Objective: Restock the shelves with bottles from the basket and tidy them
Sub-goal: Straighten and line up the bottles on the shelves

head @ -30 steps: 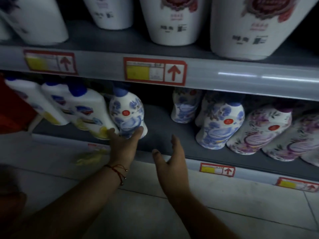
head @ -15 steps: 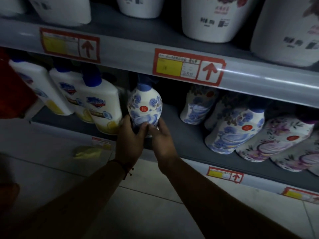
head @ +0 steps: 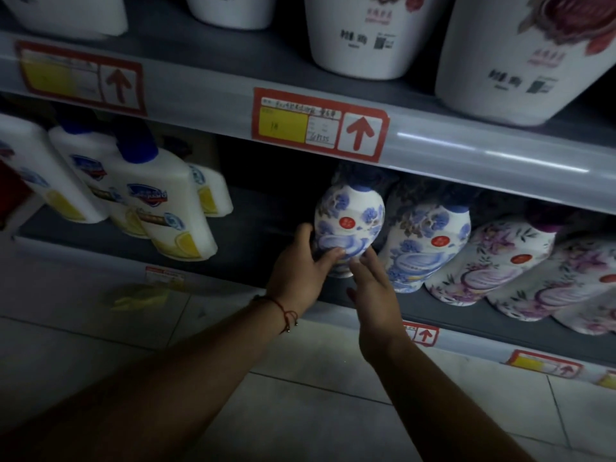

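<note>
1. Head view, pretty dim lighting. The blue floral bottle stands on the lower shelf, close to its front edge and about mid-way along it. It's white with blue flowers, a red dot on the label and a blue cap.
2. The left hand is wrapped around the bottle's lower left side, thumb across the front and fingers curled behind it. There's a red string bracelet on that wrist.
3. The right hand is at the bottle's lower right, fingers mostly straight with the tips touching the base, more steadying than gripping.
4. Just beside it on the right sits another blue floral bottle, the 2 nearly touching, then purple floral bottles run toward the shelf's right end.
5. Toward the left end of the same shelf are white bottles with blue caps and lemon-yellow labels, well apart from the held one, with bare shelf between.
6. The upper shelf's front edge carries a red price tag with an up arrow, and big white bottles stand on that shelf.
7. Below everything is a pale tiled floor.
</note>
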`<state>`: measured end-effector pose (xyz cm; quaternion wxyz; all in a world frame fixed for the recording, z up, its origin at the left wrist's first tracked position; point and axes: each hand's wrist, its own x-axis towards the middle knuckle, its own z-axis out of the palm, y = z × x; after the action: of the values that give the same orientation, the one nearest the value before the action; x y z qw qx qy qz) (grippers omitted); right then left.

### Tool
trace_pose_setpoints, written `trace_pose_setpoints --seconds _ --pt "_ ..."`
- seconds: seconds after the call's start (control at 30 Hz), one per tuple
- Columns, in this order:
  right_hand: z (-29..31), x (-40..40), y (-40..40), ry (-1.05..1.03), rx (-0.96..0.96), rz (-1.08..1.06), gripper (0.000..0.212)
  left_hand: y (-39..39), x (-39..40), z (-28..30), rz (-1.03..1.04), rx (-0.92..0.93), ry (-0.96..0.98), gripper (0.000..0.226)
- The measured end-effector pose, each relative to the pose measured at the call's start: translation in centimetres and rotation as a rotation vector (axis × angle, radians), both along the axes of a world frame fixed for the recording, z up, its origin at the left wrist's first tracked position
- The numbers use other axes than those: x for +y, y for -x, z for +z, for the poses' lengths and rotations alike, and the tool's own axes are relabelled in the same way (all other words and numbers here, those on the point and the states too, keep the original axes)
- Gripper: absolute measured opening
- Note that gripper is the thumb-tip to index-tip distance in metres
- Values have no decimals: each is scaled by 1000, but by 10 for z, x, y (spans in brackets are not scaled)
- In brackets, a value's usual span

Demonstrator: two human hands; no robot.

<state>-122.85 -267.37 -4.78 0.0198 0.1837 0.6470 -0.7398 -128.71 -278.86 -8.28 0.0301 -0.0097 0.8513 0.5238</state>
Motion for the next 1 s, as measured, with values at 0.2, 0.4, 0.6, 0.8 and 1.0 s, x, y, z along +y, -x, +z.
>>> trace_pose_setpoints --seconds 0.2,0.4,0.6,0.8,1.0 --pt "-2 9 -3 -40 6 -24 33 2 10 -2 -41 -19 -18 45" --pt "-2 19 -6 -135 -14 54 30 2 9 -3 -67 -34 -29 46" --pt "-2 33 -26 -412 -99 201 36 -13 -39 27 -169 -32 391 54" --pt "21 5 -49 -1015 166 554 40 -72 -183 93 -46 -48 582 29" --pt "77 -63 -51 -1238 604 572 43 -86 -244 143 233 133 562 38"
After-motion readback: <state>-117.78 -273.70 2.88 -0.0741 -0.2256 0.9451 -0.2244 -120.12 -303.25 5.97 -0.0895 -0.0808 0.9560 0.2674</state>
